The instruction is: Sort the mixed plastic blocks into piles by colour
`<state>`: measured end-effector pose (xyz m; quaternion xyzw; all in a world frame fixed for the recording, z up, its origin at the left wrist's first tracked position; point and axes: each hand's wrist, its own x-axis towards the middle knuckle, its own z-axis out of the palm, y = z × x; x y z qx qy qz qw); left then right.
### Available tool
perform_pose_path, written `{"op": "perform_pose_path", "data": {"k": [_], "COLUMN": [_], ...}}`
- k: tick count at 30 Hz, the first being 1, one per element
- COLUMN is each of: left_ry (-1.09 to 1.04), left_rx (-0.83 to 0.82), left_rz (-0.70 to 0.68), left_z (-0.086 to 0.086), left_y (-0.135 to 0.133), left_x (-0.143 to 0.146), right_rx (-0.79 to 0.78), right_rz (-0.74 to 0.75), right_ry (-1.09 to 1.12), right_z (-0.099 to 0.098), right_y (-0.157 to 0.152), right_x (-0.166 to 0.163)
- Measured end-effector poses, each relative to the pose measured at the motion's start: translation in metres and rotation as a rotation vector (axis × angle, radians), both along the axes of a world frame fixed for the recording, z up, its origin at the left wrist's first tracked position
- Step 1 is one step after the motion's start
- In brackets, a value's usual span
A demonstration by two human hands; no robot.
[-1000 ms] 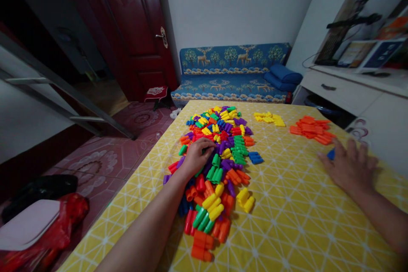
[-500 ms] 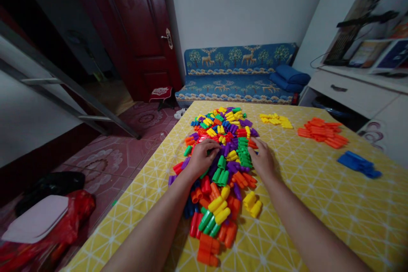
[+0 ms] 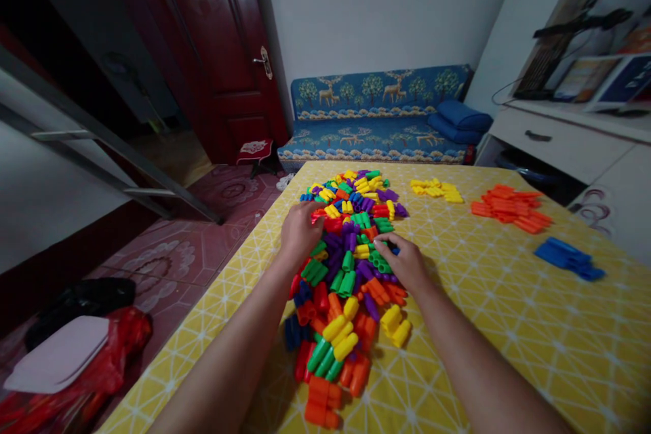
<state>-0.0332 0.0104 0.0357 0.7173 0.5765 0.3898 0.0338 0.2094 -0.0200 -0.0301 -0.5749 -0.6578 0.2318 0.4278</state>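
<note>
At the near end of the yellow tablecloth [image 3: 472, 325], I see orange blocks [image 3: 323, 401] lying at the tip of a long, mixed pile [image 3: 350, 262] of plastic blocks. Just beyond them, a yellow block [image 3: 340, 329] rests slantwise beside a green one, and another yellow piece [image 3: 395, 325] sits at the pile's right edge. Farther up, the right hand [image 3: 401, 259] comes in from the right, fingers bent, tips at some green blocks [image 3: 377, 261]; from my end I cannot tell whether it grips one. Slightly farther off, the left hand [image 3: 301, 227] is curled over the pile's left edge beside red blocks [image 3: 333, 224]. Its fingertips are partly hidden from me, so I cannot tell if it holds anything.

Well apart to the right, I have blue blocks [image 3: 569, 259], then an orange heap [image 3: 511, 208] and, farther still, a yellow heap [image 3: 437, 190]. Past the table, a red-topped stool [image 3: 254, 149] stands by the dark red door [image 3: 213, 47], next to a blue sofa [image 3: 381, 115] patterned with deer and trees, folded blue cushions [image 3: 460, 123] at its right end.
</note>
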Motion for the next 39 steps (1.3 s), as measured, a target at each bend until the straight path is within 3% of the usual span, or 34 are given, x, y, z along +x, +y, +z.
{"op": "perform_pose_path", "data": {"k": [6, 15, 22, 28, 33, 39], "left_ry": [0.055, -0.001, -0.198, -0.364, -0.321, -0.244], "left_rx": [-0.333, -0.432, -0.344, -0.393, -0.431, -0.44], "left_rz": [-0.12, -0.084, -0.074, -0.1, -0.076, -0.09], "left_z": [-0.004, -0.016, -0.012, -0.004, -0.018, -0.027], "left_y": [0.056, 0.087, 0.081, 0.063, 0.053, 0.047], "left_x": [-0.013, -0.013, -0.019, -0.052, -0.077, -0.079], "right_rx": [-0.011, -0.006, -0.002, -0.004, -0.012, -0.021], "right_rz": [-0.006, -0.029, -0.016, -0.025, -0.027, -0.026], "right_ry": [0.013, -0.019, -0.002, -0.007, 0.001, -0.007], "right_z": [-0.003, -0.003, -0.002, -0.001, -0.002, -0.003], "right_y": [0.002, 0.004, 0.003, 0.003, 0.003, 0.004], "right_x": [0.0, -0.001, -0.001, -0.002, -0.002, -0.001]}}
